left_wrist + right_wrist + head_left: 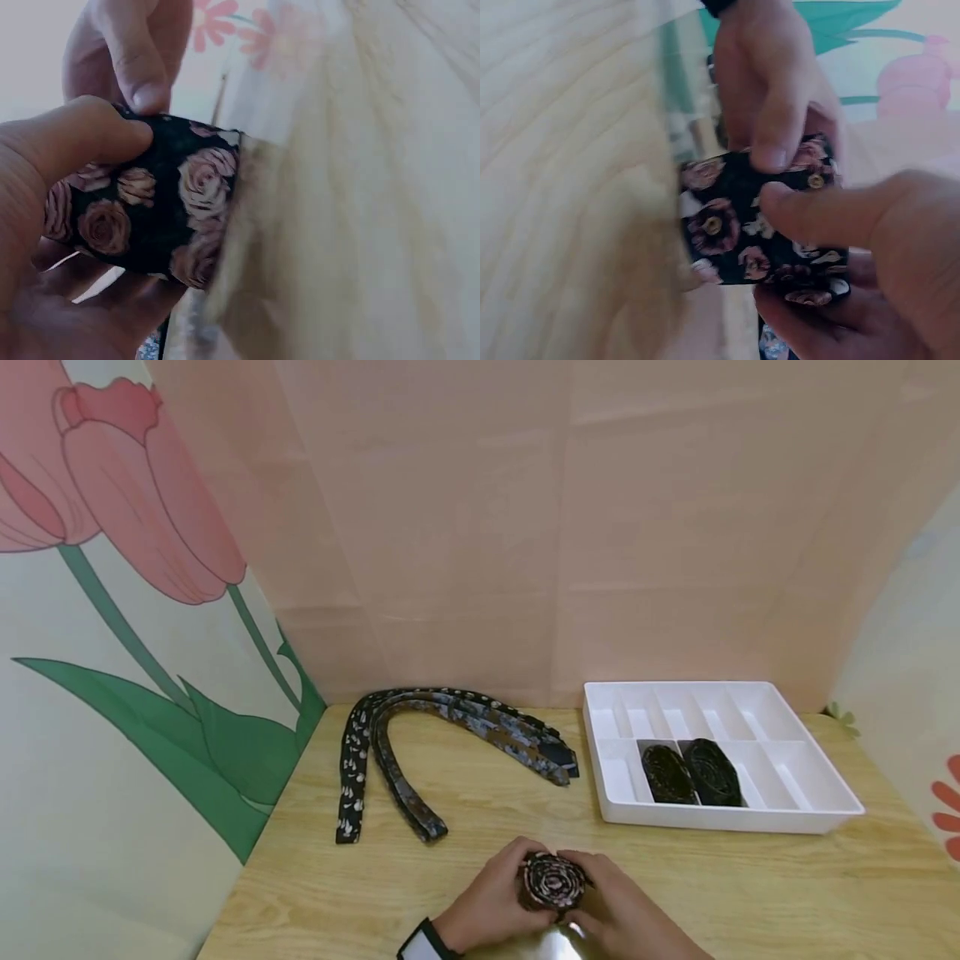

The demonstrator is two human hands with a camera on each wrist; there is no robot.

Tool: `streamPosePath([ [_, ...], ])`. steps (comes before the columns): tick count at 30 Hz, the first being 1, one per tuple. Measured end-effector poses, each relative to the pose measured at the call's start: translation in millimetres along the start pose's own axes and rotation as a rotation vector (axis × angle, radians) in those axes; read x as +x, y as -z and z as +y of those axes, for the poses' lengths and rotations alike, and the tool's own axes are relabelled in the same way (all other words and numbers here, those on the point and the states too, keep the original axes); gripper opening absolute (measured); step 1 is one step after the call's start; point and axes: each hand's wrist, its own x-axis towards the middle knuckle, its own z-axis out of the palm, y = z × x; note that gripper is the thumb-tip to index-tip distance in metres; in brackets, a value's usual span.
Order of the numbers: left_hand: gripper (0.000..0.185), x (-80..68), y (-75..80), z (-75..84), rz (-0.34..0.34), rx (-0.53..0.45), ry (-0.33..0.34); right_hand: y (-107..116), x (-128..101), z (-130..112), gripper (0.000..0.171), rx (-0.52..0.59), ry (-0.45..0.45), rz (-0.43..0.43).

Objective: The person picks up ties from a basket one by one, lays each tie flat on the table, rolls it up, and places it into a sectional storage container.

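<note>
1. The wooden table [750, 885] carried a pale, streaky grain and lay directly beneath the grip, running away from it on every side.
2. The white plastic divider tray [840, 817] sat beyond the grip and to its right, well apart; two dark rolled ties [688, 772] filled neighbouring compartments of its near row, side by side.
3. Beyond the grip and to its left, apart from it, lay two unrolled patterned ties [450, 710], soft dark fabric bent into a shared arch with the ends pointing back toward the near edge.
4. The left hand [491, 902] cupped the roll from its left, thumb curled over the outer band; a dark wristband showed at that wrist.
5. The right hand [622, 914] closed on the roll from the right, its thumb [817, 214] pressing the outer wrap beside the left thumb [772, 142].
6. The rolled floral tie [553, 881] sat between both hands, just above the table's near edge. It was a tight, short cylinder; its axis pointed upward toward the head camera, so the spiral face showed. Black cloth bore dusty pink roses [202, 176].
</note>
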Motion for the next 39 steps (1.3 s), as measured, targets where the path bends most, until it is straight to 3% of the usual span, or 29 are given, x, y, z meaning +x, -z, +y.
streamPosePath([
  [4, 0.062, -0.9, 0.3, -3.1, -0.011, 0.074, -0.008, -2, 0, 7, 0.057, -0.115, 0.042, 0.022],
  [10, 0.063, -0.5, -0.6, -2.4, 0.001, 0.143, -0.028, -3, 1, 4, 0.074, -0.121, 0.036, 0.031],
  [13, 0.064, -0.4, -0.7, -2.2, 0.001, 0.096, -0.023, 0, 6, 0, 0.068, -0.142, 0.043, 0.046],
  [17, 0.061, -1.8, 0.6, -2.5, -0.026, 0.000, -0.020, 5, 11, -4, 0.059, -0.093, 0.012, -0.009],
  [22, 0.052, -2.3, 3.5, -3.5, -0.030, 0.029, -0.056, 7, 14, -4, 0.058, -0.019, -0.028, -0.100],
  [26, 0.049, -2.6, 6.9, -3.3, -0.063, -0.071, 0.004, 6, 14, -4, 0.054, -0.029, -0.051, -0.127],
  [30, 0.052, -3.2, 9.2, -3.9, -0.085, -0.145, 0.032, 1, 14, -7, 0.054, -0.048, -0.070, -0.086],
  [33, 0.052, -0.9, 12.7, -7.7, -0.092, -0.202, 0.027, 0, 14, -9, 0.055, -0.054, -0.157, -0.034],
  [36, 0.044, 7.5, 20.9, -11.7, -0.050, -0.207, 0.035, 9, 20, -5, 0.056, -0.062, -0.220, 0.074],
  [39, 0.038, 21.2, 31.4, -13.9, 0.027, -0.152, 0.049, 29, 32, 4, 0.055, -0.091, -0.186, 0.232],
])
